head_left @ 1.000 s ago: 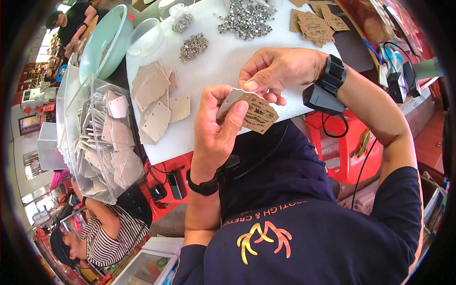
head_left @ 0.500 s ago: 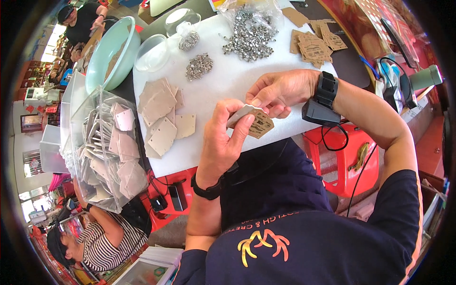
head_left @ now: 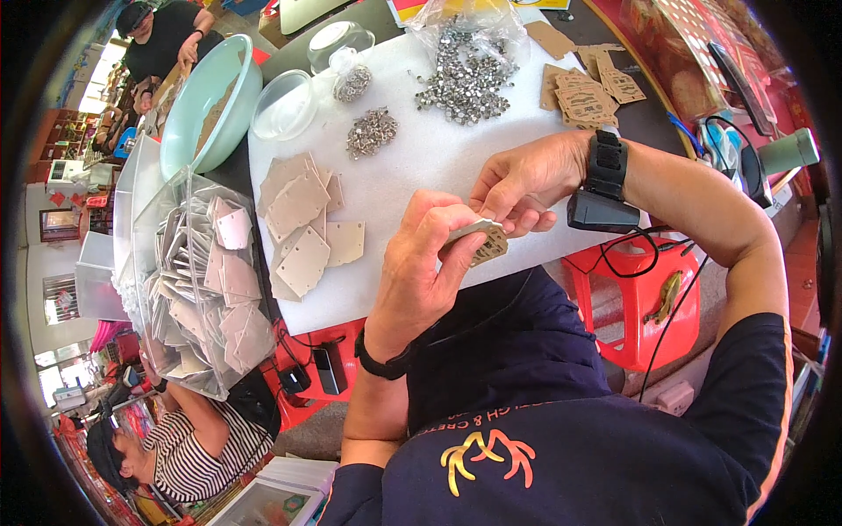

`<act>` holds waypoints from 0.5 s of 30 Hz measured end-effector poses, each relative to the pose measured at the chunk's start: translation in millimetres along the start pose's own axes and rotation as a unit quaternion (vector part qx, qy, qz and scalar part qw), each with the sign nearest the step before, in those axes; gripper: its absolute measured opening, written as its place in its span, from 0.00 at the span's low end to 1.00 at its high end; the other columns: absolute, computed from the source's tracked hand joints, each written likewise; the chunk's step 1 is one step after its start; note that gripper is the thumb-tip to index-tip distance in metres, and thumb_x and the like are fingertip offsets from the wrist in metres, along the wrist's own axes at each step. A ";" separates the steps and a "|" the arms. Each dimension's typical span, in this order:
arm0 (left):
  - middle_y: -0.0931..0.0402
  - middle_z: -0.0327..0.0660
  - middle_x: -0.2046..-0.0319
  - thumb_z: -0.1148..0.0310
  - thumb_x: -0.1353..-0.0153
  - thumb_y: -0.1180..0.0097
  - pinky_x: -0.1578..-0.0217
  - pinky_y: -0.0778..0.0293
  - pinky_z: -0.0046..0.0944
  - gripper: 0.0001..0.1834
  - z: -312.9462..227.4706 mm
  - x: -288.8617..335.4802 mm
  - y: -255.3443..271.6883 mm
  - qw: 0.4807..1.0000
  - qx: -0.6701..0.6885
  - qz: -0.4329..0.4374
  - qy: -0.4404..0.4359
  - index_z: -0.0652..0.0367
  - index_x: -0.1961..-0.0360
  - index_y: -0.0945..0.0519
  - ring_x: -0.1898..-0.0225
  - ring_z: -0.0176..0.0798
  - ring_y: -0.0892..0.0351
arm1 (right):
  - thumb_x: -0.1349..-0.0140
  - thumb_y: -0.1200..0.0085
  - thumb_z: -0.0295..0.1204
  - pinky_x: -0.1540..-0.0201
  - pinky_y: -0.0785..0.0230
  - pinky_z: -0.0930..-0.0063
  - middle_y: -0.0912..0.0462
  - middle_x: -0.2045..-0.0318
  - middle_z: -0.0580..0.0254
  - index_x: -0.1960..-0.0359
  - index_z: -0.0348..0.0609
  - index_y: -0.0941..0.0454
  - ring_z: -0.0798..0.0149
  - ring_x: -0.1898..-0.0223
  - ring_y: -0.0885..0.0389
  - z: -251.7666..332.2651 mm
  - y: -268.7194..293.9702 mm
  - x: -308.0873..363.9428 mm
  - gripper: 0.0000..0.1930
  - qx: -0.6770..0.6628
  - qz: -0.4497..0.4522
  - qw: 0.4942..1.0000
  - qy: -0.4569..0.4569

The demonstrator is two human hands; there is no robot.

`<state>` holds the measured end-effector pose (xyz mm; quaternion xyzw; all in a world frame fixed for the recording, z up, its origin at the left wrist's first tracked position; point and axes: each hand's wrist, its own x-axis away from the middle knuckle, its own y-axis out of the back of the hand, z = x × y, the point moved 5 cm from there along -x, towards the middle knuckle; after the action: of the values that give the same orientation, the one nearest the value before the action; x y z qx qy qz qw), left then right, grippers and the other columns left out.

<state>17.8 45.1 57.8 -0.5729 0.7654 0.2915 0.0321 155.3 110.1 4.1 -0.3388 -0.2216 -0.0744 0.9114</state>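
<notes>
My left hand (head_left: pixel 425 267) grips a small cardboard piece (head_left: pixel 488 249) between thumb and fingers, above the near edge of the white foam sheet (head_left: pixel 421 167). Its brown printed face is tilted toward me, and a pale edge shows on top. At the far corner of the piece, the thumb and forefinger of my right hand (head_left: pixel 517 188) are pinched together; whatever lies between them is too small to make out. Left of my hands, several grey-beige boards (head_left: pixel 298 206) with small holes lie in an overlapping pile. Beyond them are a heap of ring-like metal fittings (head_left: pixel 372 132) and a larger heap of metal studs (head_left: pixel 465 83).
A clear bin (head_left: pixel 206 359) full of grey boards stands at left, near a pale green basin (head_left: pixel 241 114). Round clear tubs (head_left: pixel 285 103) sit at the back. Brown printed cards (head_left: pixel 586 96) lie far right. A red stool (head_left: pixel 631 324) is below the table; two other people work at left.
Both hands have shifted slightly to the right in the picture. The cardboard piece has turned, so less of its printed face shows. The pinch at its corner persists.
</notes>
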 end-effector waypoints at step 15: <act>0.31 0.44 0.57 0.80 0.40 0.41 0.58 0.29 0.32 0.11 23.1 6.5 8.0 0.998 0.025 -0.055 0.017 0.61 0.58 0.27 0.59 0.35 0.28 | 0.42 0.43 0.28 0.75 0.36 0.71 0.28 0.83 0.63 0.72 0.37 0.25 0.68 0.80 0.30 46.1 10.8 35.9 0.07 0.552 -0.281 0.755 0.213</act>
<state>1.9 52.1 39.4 -0.6176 0.7405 0.2604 0.0496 174.2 148.8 45.1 0.3254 -0.1093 -0.2627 0.9018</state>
